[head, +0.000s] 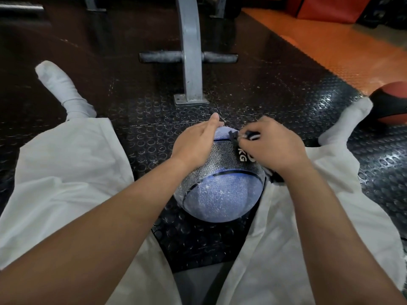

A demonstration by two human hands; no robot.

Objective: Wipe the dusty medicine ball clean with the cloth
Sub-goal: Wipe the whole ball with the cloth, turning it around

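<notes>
Both hands are on the ball from where I watch: my left hand (196,142) lies flat against its upper left side, fingers fairly straight and laid over the curve, while my right hand (271,146) is curled tight round the cloth (253,135), a dark rag with pale stripes, and holds it against the ball's upper right. More of that rag shows bunched under the right wrist. The medicine ball (220,194) sits on the black studded floor mat (132,106) between my spread legs in white trousers (66,161), touching the right trouser leg. Being round, it has no long axis that I can name, but a black textured band crosses it from lower left to upper right, with white "KG" lettering partly hidden by my right hand. Its blue panel faces up toward me, speckled with pale dust. Beyond the ball a grey metal post (190,51) stands bolted to the mat, with a padded crossbar (163,56) through it. At the right edge a red and black ball (394,102) rests just behind my white sock (348,122), near the orange flooring (330,47).
</notes>
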